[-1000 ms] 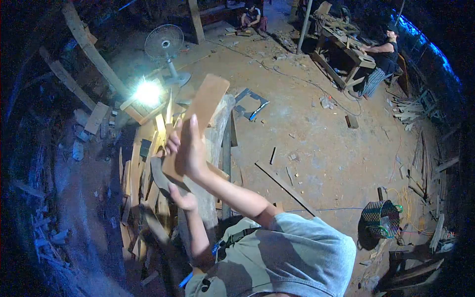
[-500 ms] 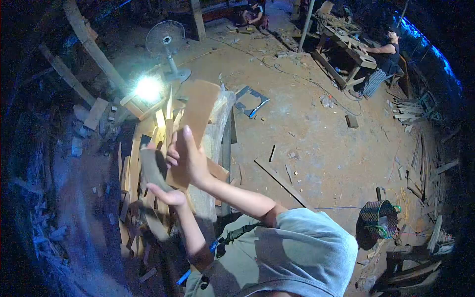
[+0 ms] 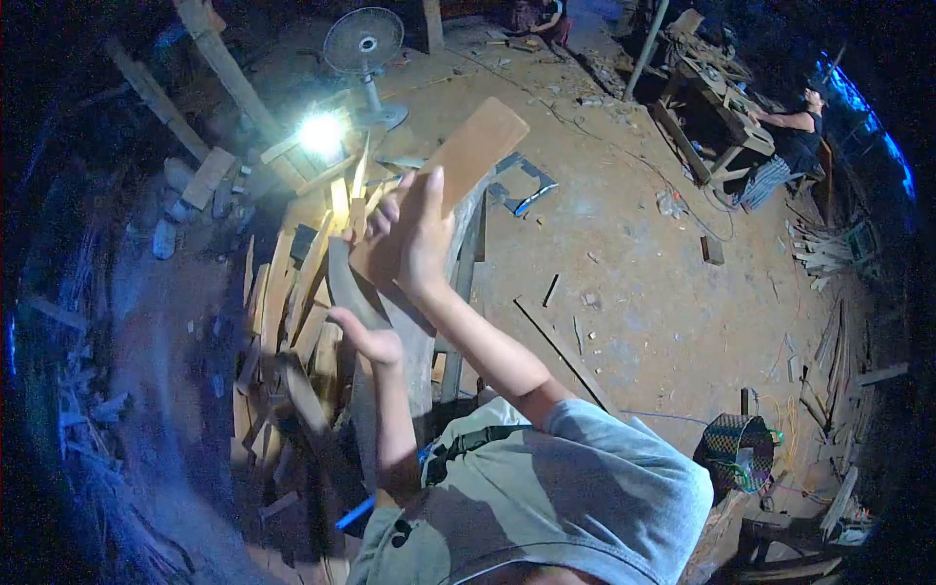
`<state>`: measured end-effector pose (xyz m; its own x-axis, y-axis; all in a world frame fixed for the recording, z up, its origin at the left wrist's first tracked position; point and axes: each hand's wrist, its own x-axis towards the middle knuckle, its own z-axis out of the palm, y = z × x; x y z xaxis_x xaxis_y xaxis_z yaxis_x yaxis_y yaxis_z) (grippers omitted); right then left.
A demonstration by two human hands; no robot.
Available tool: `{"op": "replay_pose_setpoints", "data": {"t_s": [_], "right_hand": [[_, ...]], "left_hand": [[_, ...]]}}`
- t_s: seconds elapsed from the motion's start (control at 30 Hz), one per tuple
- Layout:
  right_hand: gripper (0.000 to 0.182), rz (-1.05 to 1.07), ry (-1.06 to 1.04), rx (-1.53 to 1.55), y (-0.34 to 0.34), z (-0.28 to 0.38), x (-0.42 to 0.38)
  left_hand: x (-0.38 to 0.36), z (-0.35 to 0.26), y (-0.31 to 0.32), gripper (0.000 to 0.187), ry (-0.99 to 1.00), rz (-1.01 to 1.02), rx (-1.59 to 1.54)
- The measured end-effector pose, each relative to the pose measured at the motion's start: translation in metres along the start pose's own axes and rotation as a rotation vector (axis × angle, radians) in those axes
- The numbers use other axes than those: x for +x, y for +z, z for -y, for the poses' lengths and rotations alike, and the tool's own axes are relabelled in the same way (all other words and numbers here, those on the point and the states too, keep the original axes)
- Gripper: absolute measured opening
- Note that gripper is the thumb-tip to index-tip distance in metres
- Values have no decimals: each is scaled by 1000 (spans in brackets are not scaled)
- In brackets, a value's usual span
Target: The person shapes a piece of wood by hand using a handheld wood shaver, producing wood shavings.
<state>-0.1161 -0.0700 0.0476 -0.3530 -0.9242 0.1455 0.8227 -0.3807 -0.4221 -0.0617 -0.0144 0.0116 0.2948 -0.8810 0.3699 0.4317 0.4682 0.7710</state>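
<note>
My right hand [image 3: 424,249] grips a flat, smooth brown wooden board [image 3: 485,144], its thumb laid along the face and its fingers round the left edge. The board is tilted, its far end pointing up and right. Lower and to the left, my left hand [image 3: 370,341] has its thumb stretched out beside a curved greyish piece of wood [image 3: 348,278]. That piece appears held from beneath, though most of the left fingers are hidden. Its upper end lies close to the board's lower end. Beneath both hands is a long, pale timber surface [image 3: 414,366].
Several loose wood strips [image 3: 283,292] are piled at left. A bright lamp [image 3: 320,134] shines near a standing fan [image 3: 368,44]. Right of the bench lie a long stick [image 3: 561,351] and a mesh basket [image 3: 736,453]. Another person [image 3: 795,127] sits at a workbench [image 3: 717,112].
Both hands have moved up and right in view, and the brown board has tilted further right. The curved piece has shifted closer to the board's lower end. The camera view has shifted too.
</note>
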Motion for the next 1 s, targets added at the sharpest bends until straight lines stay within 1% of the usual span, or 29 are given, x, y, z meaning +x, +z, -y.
{"op": "replay_pose_setpoints", "data": {"t_s": [0.03,0.07,0.1,0.13,0.2,0.23,0.27,0.3,0.33,0.37,0.4,0.47,0.53,0.57,0.6,0.67,0.7,0.73,0.8,0.83,0.87,0.93,0.97,1.0], "right_hand": [[37,66,82,-30,-2,-1,-11],[38,138,162,-61,-5,-2,-20],[37,79,178,-38,-12,-5,-25],[37,64,217,-124,-9,2,-22],[36,42,86,-86,-9,1,-3],[36,38,90,-84,-7,-2,-1],[36,11,34,-34,-5,-5,2],[36,-14,-25,14,-3,-6,4],[36,-8,-26,13,-3,-4,-5],[36,41,110,-34,-5,0,-21],[37,88,244,-79,-5,4,-28],[37,104,243,-120,-3,9,-17],[38,43,35,-61,1,11,8],[37,20,-14,-80,8,13,11],[37,21,-19,-79,5,12,6],[37,121,225,-113,-5,9,-14],[37,88,187,-121,-6,9,-20],[37,89,186,-119,-6,8,-16],[37,33,84,-116,-9,9,-1],[37,-16,8,-84,2,14,6],[37,-17,12,-86,-1,14,4],[36,30,78,-125,-6,9,-2],[35,78,153,-133,-8,11,-13],[36,103,133,-115,-12,10,-17]], "left_hand": [[1,-2,-3,70,5,-6,4],[4,-3,-6,70,-11,15,-78],[7,-5,-7,69,-25,39,-159],[5,1,-9,69,-16,37,-156],[-8,23,-17,71,32,-22,-26],[-5,21,-13,72,29,-76,39],[-1,17,-10,72,29,-78,39],[4,10,-6,72,28,-46,49],[9,0,-1,73,30,-13,58],[15,-7,-4,73,18,85,-35],[17,-11,-8,73,-47,195,-170],[13,2,-10,75,84,212,31],[0,20,-4,71,79,37,7],[1,22,-6,69,28,-60,38],[7,21,-10,69,28,-56,35],[20,11,-12,66,24,143,-77],[19,7,-11,65,-1,210,-216],[15,8,-11,65,1,212,-214],[-2,22,-13,67,44,82,53],[-3,27,-8,67,-58,-102,19],[-1,26,-8,67,-60,-105,19],[8,14,-8,66,-29,142,-49],[13,13,-9,67,-27,232,-273],[15,10,-9,66,24,120,-133]]}}
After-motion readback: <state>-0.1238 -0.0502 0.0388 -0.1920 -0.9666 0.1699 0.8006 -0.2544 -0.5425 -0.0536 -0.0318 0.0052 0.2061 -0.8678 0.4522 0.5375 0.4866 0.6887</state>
